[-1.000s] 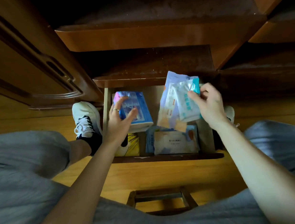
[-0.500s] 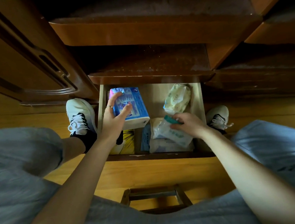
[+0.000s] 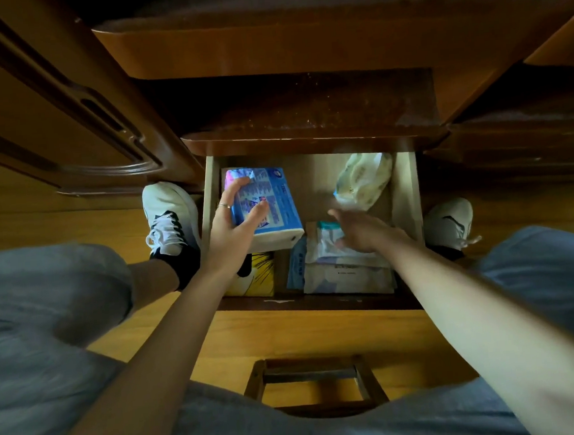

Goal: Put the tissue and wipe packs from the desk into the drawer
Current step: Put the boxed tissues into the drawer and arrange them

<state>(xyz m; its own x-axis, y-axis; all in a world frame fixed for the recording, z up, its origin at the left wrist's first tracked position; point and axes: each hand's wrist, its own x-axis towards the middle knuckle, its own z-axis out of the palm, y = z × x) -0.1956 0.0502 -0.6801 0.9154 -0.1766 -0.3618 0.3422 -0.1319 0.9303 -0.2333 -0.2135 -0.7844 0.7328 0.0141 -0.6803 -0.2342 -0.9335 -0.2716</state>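
The open drawer (image 3: 405, 187) sits low under the desk, with packs inside. My left hand (image 3: 233, 226) grips a blue tissue pack (image 3: 274, 201) at the drawer's left side, resting over a yellow pack (image 3: 261, 276). My right hand (image 3: 362, 228) is blurred, fingers spread, holding nothing, just above a white wipe pack with a teal flap (image 3: 325, 240). That pack lies on other flat packs (image 3: 348, 276) at the drawer's front right. A pale yellow soft pack (image 3: 365, 180) lies at the back right.
Dark wooden desk shelves (image 3: 304, 106) overhang the drawer's back. A cabinet door (image 3: 47, 109) stands at the left. My white shoes (image 3: 170, 216) flank the drawer on the wooden floor. A small wooden stool frame (image 3: 312, 380) is between my knees.
My right hand lowered the wipe packs into the drawer's front right, let them go and opened. The left hand stayed on the blue tissue pack.
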